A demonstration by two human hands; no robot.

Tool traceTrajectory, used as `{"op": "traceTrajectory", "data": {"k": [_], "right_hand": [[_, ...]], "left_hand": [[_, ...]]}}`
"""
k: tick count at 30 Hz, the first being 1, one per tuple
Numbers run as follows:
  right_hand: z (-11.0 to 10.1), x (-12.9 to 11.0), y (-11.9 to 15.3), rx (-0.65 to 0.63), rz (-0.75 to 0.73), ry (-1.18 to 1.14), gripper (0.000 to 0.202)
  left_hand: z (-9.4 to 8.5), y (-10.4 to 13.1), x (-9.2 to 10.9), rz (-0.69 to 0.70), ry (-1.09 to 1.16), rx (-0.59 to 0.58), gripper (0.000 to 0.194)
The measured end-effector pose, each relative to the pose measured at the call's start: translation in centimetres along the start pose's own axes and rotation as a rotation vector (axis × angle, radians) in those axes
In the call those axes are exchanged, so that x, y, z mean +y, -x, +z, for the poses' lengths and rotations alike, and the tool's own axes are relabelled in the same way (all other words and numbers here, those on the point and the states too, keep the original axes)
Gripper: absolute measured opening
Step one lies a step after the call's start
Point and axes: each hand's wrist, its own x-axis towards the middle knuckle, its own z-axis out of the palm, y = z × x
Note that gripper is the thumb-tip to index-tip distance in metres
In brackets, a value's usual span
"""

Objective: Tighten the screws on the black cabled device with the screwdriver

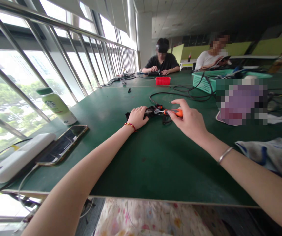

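My left hand rests on a black device lying on the green table, its fingers closed over the device's left part. What kind of device it is I cannot tell; small orange-red bits show at its far end. In my right hand is an orange-handled screwdriver, held low and nearly level, thumb on the handle and index finger raised. Its metal shaft points left and reaches the device. Whether the tip sits in a screw is too small to see.
To the left are a bottle, a phone and a white power strip. A red basket, black cables and a green basket lie beyond. A cloth is at right. Two people sit opposite.
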Motion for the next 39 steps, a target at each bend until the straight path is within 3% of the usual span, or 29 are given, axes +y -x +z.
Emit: {"op": "traceTrajectory", "data": {"k": [7,17,21,28,34,39], "right_hand": [[0.30,0.26,0.09,0.062,-0.073,-0.122,0.042],[0.10,0.31,-0.13,0.044,0.010,-0.066,0.038],[0.17,0.25,-0.01,0.057,-0.006,-0.117,0.047],[0.23,0.32,-0.16,0.066,0.019,-0.051,0.035],[0.85,0.65,-0.06,0.113,-0.026,-0.196,0.048],[0.67,0.55,-0.17,0.070,0.013,-0.108,0.027]], "left_hand": [[0.15,-0.05,-0.12,0.005,0.002,0.008,0.042],[0.11,0.00,-0.13,0.009,0.013,0.010,0.041],[-0.02,-0.01,-0.04,-0.003,0.006,0.001,0.041],[-0.01,0.02,-0.02,0.012,-0.001,0.016,0.040],[0.22,-0.05,-0.10,0.015,-0.010,0.030,0.040],[0.31,-0.04,-0.18,0.022,-0.014,0.033,0.040]]}}
